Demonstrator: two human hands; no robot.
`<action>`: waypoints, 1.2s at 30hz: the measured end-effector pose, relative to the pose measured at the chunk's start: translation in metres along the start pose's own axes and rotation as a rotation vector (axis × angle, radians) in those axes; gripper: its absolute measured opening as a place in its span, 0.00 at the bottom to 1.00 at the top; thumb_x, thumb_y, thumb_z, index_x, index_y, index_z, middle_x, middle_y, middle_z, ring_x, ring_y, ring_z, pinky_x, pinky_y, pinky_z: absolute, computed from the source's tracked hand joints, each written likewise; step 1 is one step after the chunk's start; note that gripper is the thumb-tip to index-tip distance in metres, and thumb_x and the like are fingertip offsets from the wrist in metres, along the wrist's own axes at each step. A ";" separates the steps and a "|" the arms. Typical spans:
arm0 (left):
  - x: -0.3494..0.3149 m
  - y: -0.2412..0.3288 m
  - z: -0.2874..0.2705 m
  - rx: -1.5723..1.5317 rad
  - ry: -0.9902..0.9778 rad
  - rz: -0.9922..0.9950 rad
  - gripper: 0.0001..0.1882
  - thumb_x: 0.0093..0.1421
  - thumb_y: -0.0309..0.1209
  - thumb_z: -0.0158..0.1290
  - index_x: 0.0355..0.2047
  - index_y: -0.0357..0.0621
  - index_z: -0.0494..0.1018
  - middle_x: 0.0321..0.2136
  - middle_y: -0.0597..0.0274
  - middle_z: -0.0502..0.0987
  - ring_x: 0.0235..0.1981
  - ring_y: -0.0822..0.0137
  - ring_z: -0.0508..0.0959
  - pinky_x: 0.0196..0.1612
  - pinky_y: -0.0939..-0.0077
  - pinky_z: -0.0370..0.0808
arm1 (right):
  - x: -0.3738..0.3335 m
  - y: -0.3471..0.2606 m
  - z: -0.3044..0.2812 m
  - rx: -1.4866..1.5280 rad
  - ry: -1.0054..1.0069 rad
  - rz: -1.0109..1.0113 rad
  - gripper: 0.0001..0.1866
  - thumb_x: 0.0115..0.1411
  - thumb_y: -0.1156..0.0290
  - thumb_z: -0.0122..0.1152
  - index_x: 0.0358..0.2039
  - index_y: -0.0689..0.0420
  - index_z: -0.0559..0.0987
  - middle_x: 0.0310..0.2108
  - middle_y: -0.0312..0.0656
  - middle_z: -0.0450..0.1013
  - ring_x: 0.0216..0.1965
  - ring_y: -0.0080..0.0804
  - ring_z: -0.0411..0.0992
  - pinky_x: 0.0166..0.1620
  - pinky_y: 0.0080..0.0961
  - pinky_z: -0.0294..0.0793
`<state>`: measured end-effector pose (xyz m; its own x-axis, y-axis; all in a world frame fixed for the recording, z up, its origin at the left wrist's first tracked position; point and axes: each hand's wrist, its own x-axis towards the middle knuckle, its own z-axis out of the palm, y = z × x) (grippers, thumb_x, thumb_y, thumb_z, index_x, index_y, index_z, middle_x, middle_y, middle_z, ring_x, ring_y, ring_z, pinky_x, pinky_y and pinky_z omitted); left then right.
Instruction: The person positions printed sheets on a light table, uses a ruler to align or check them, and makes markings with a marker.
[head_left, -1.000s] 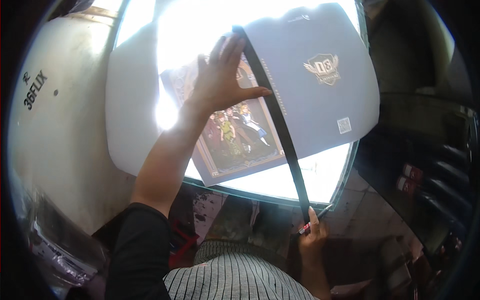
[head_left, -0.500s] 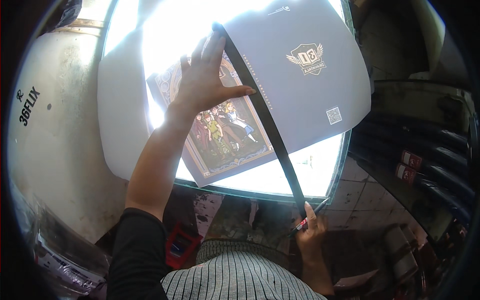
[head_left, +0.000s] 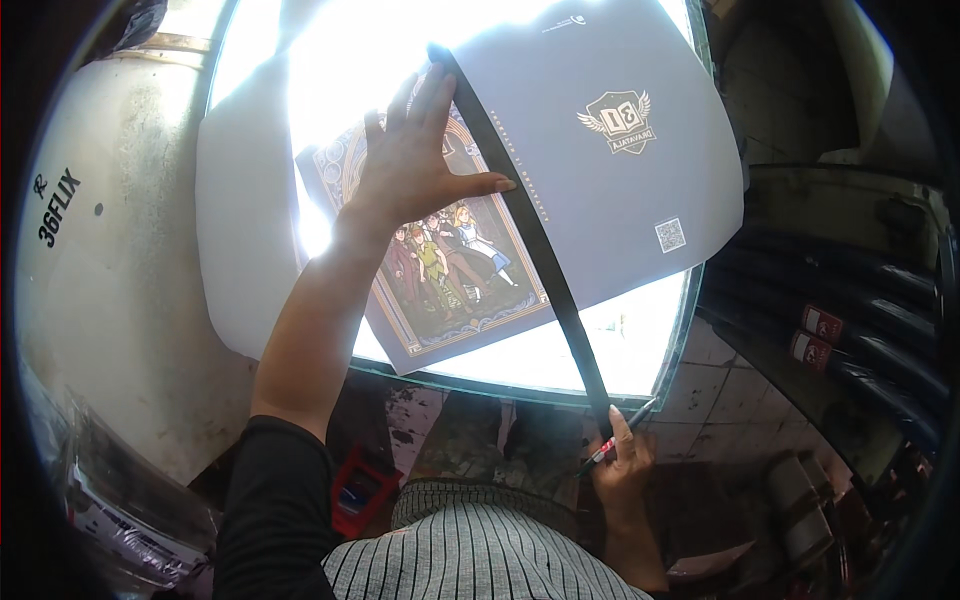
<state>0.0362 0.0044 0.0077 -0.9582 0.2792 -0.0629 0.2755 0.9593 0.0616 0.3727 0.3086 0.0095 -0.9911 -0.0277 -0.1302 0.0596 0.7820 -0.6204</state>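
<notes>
A printed cover sheet (head_left: 620,215) lies over a glowing glass-topped light table (head_left: 637,325). Its left part carries a framed picture of several cartoon figures; the right part is plain blue-grey with a winged crest and a square code. A long dark flat strip like a straightedge (head_left: 540,245) runs slantwise across the sheet and past the table's near edge. My left hand (head_left: 410,175) rests open on the picture, fingers spread, fingertips and thumb against the strip. Beyond the near edge, my right hand (head_left: 626,462) is closed around a pen (head_left: 602,453), touching the strip's lower end.
A large pale sheet (head_left: 240,215) sticks out past the table's left side. On the left stands a pale panel (head_left: 110,270) with dark lettering. Dark rolls (head_left: 860,330) with red labels lie at the right. Below are a red object (head_left: 365,492) and floor tiles.
The printed sheet and the strip appear shifted very slightly to the right. Both hands keep almost the same places and poses.
</notes>
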 end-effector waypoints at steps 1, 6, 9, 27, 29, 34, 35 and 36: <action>0.000 -0.001 0.001 0.006 0.002 0.002 0.74 0.38 0.81 0.54 0.72 0.43 0.45 0.72 0.51 0.49 0.75 0.50 0.40 0.71 0.35 0.34 | 0.001 -0.001 0.000 -0.005 0.008 -0.004 0.29 0.52 0.74 0.71 0.57 0.55 0.76 0.26 0.46 0.71 0.28 0.47 0.69 0.36 0.43 0.69; 0.001 0.000 0.001 0.002 0.008 0.014 0.74 0.37 0.82 0.53 0.72 0.43 0.45 0.72 0.51 0.49 0.75 0.50 0.39 0.71 0.35 0.34 | 0.000 0.002 0.003 0.002 0.026 -0.004 0.30 0.51 0.74 0.71 0.57 0.54 0.76 0.25 0.43 0.70 0.26 0.45 0.68 0.37 0.42 0.68; 0.000 -0.003 0.005 0.017 0.018 0.018 0.74 0.37 0.83 0.52 0.72 0.43 0.45 0.72 0.51 0.49 0.75 0.50 0.39 0.71 0.35 0.34 | 0.000 0.002 0.004 0.011 0.041 -0.009 0.32 0.49 0.75 0.70 0.57 0.52 0.76 0.25 0.41 0.69 0.26 0.43 0.68 0.37 0.40 0.67; 0.001 -0.001 0.000 0.019 0.028 0.034 0.79 0.32 0.78 0.62 0.74 0.46 0.39 0.74 0.51 0.43 0.73 0.42 0.45 0.67 0.27 0.44 | -0.002 0.005 0.005 0.018 0.015 0.030 0.33 0.48 0.75 0.71 0.57 0.50 0.77 0.26 0.42 0.70 0.27 0.45 0.68 0.38 0.43 0.68; 0.002 0.001 -0.004 0.025 -0.058 0.004 0.76 0.35 0.81 0.57 0.72 0.43 0.42 0.73 0.50 0.44 0.75 0.49 0.37 0.71 0.34 0.33 | -0.001 0.005 0.004 0.007 0.016 0.025 0.33 0.47 0.75 0.71 0.57 0.50 0.77 0.26 0.42 0.70 0.27 0.44 0.68 0.38 0.42 0.68; 0.001 0.000 -0.003 0.028 -0.054 0.002 0.76 0.35 0.81 0.57 0.72 0.43 0.42 0.73 0.49 0.44 0.75 0.49 0.37 0.72 0.35 0.32 | 0.004 0.003 0.001 -0.029 0.016 -0.043 0.34 0.46 0.76 0.71 0.57 0.52 0.76 0.23 0.40 0.68 0.24 0.42 0.68 0.37 0.41 0.68; 0.001 0.000 -0.003 0.032 -0.052 0.003 0.76 0.35 0.81 0.57 0.72 0.44 0.42 0.73 0.49 0.44 0.75 0.49 0.37 0.72 0.35 0.32 | 0.004 0.003 0.001 -0.029 0.016 -0.044 0.34 0.46 0.76 0.71 0.57 0.52 0.76 0.23 0.40 0.68 0.24 0.42 0.68 0.37 0.41 0.68; 0.001 0.000 -0.002 0.032 -0.051 0.003 0.76 0.35 0.81 0.57 0.72 0.44 0.42 0.73 0.49 0.44 0.75 0.49 0.37 0.72 0.35 0.32 | 0.005 0.003 0.000 -0.028 0.022 -0.049 0.34 0.46 0.76 0.71 0.57 0.52 0.77 0.23 0.40 0.68 0.24 0.42 0.68 0.37 0.41 0.68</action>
<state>0.0353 0.0045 0.0101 -0.9524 0.2827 -0.1138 0.2811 0.9592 0.0301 0.3683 0.3102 0.0071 -0.9951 -0.0535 -0.0829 0.0075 0.7970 -0.6040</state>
